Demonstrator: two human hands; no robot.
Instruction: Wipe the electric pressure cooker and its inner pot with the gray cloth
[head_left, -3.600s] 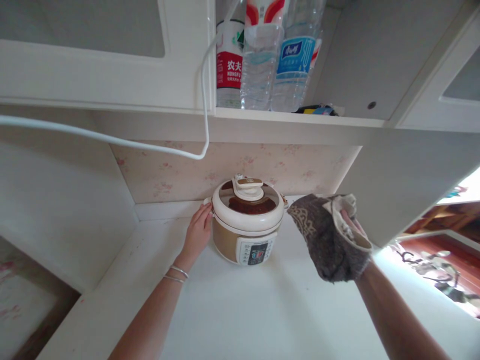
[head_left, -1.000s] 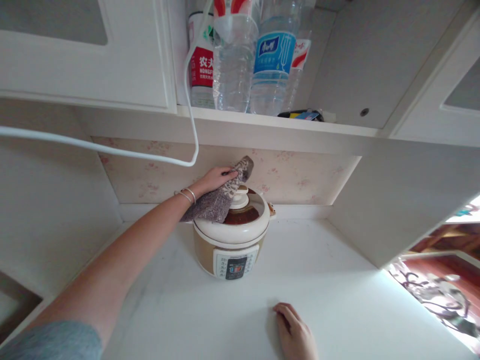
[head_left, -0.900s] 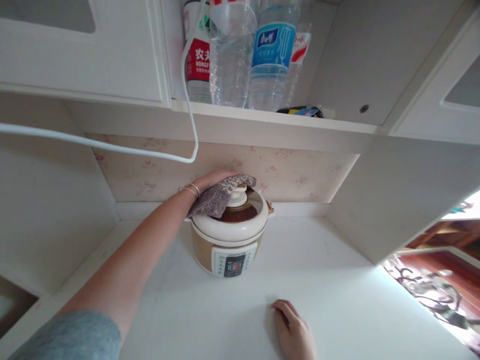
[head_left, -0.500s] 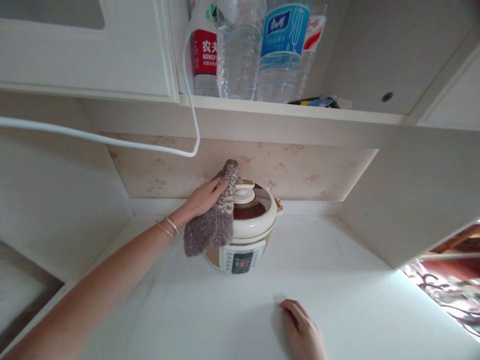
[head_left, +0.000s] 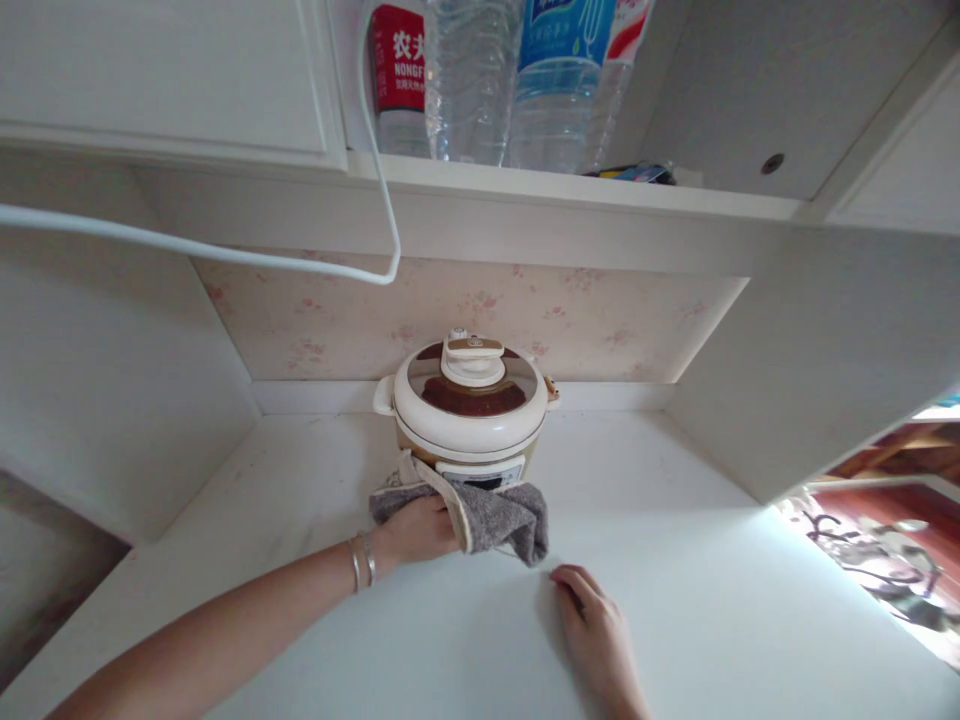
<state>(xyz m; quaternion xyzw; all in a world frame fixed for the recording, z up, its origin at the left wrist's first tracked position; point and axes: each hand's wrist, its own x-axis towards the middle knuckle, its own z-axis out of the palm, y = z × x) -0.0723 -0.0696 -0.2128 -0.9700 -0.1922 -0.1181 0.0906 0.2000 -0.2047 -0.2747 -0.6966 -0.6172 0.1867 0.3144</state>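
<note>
A cream and brown electric pressure cooker (head_left: 469, 425) stands on the white counter (head_left: 450, 640) against the back wall. My left hand (head_left: 420, 527), with two bangles at the wrist, grips a grey-brown cloth (head_left: 506, 515) at the cooker's lower front. The cloth covers most of the control panel, and its folds hide some of my fingertips. Lower right, my right hand (head_left: 589, 615) rests on the counter with its fingers curled in; whether anything is inside them is hidden. It lies apart from the cloth and the cooker.
Several plastic bottles (head_left: 555, 110) stand on the open shelf (head_left: 585, 195) above. A white cable (head_left: 300, 262) hangs across the upper left. Side panels (head_left: 757, 370) enclose the counter left and right. A floral-papered wall (head_left: 480, 305) is behind the cooker.
My left hand has brought the cloth from the cooker's left upper side down to its front, uncovering the lid and left handle. The view has tilted slightly down. My right hand stays on the counter.
</note>
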